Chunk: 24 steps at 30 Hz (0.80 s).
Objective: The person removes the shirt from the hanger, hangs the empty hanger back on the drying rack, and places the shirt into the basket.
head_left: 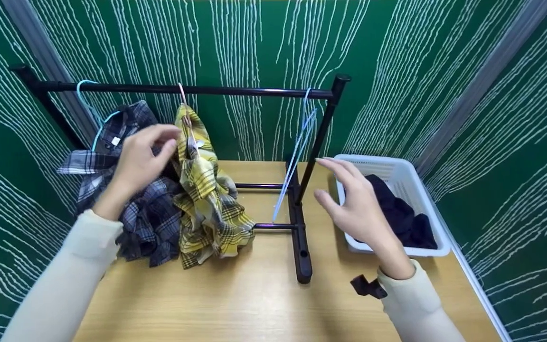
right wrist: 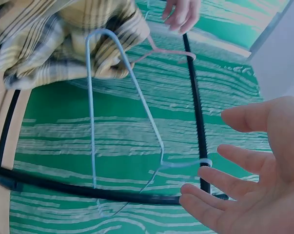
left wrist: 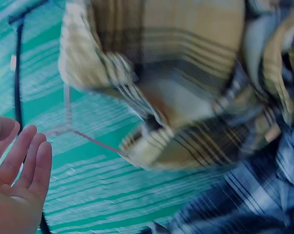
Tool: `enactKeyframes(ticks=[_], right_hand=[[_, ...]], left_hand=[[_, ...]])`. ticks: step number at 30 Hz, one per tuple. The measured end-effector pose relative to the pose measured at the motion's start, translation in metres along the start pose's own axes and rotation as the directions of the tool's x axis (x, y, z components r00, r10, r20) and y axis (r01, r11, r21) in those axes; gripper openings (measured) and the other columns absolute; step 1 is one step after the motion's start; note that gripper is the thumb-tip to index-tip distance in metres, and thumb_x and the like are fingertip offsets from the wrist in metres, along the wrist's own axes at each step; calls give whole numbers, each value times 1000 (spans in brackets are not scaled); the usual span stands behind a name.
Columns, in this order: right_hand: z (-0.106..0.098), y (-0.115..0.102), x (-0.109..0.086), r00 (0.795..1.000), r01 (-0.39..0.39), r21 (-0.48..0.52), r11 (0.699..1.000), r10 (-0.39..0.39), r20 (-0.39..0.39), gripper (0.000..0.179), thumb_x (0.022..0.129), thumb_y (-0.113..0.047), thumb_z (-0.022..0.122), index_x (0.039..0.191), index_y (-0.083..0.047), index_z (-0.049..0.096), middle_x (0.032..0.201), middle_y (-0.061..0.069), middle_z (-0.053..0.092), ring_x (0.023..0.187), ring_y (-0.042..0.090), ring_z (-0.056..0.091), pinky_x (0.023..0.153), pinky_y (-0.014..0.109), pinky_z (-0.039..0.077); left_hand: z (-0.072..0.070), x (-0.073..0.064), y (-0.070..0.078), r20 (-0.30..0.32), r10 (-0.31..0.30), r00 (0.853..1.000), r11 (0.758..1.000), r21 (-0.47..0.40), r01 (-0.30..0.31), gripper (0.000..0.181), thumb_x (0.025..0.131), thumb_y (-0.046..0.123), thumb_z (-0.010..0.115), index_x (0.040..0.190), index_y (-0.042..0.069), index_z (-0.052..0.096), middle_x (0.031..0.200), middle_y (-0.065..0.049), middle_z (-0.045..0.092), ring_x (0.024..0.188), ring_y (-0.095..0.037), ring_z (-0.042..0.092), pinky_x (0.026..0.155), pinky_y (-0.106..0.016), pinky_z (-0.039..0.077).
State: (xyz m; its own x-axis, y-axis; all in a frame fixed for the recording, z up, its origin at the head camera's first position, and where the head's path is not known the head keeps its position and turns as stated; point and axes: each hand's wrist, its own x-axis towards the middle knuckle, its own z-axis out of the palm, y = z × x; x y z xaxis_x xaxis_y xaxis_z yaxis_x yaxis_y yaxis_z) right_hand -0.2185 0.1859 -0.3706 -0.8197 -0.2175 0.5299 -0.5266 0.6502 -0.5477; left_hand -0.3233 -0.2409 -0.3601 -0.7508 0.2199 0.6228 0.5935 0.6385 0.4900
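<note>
2 plaid shirts, blue hanger on rack; basket near right hand

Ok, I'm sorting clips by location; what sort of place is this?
Perhaps a booth for handling clothes: green walls stand close around a wooden surface bearing a white basket and a black rack where a yellow plaid shirt hangs.

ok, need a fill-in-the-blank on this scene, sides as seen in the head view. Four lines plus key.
1. The yellow shirt hangs from the rack on a ____ hanger.
2. The dark shirt hangs to the ____ of the yellow shirt.
3. The white basket stands to the ____ of the rack.
4. The left hand and the right hand each hold ____.

Missing words: pink; left; right; nothing.
</note>
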Motion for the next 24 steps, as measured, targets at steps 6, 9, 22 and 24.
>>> enactKeyframes(ticks=[6, 9, 22, 24], right_hand=[[13, -19, 6, 999, 43, 86, 995, -44, 0, 55, 98, -10, 75, 151, -10, 59, 151, 5, 58, 142, 20, 52, 114, 40, 46], [18, -25, 8, 999, 52, 112, 992, -53, 1, 55, 99, -10, 74, 152, -12, 58, 151, 4, 57, 141, 19, 53, 112, 39, 49], [34, -30, 9, 999, 13, 196, 981, -21, 35, 58, 101, -13, 72, 156, -13, 53, 152, 7, 56, 134, 23, 57, 113, 44, 50], [37, -31, 8, 999, 4, 195, 981, -13, 41, 59, 101, -13, 72, 157, -14, 52, 153, 7, 55, 134, 24, 57, 113, 45, 50]], left_hand=[[-4, 18, -30, 8, -35, 999, 999, 29, 35, 27, 102, 4, 63, 127, 2, 71, 119, -13, 74, 103, -25, 70, 88, -14, 51], [-4, 26, -37, 21, -46, 999, 998, 39, 45, 28, 102, 3, 61, 129, 0, 70, 121, -15, 73, 104, -27, 70, 90, -23, 55], [2, 52, -61, 95, -98, 991, 990, 114, 87, 35, 103, 8, 62, 139, 8, 66, 129, -19, 69, 108, -37, 67, 95, -54, 50], [4, 55, -64, 119, -107, 987, 988, 120, 93, 38, 105, 7, 60, 142, 9, 64, 132, -20, 66, 109, -38, 64, 97, -56, 48]])
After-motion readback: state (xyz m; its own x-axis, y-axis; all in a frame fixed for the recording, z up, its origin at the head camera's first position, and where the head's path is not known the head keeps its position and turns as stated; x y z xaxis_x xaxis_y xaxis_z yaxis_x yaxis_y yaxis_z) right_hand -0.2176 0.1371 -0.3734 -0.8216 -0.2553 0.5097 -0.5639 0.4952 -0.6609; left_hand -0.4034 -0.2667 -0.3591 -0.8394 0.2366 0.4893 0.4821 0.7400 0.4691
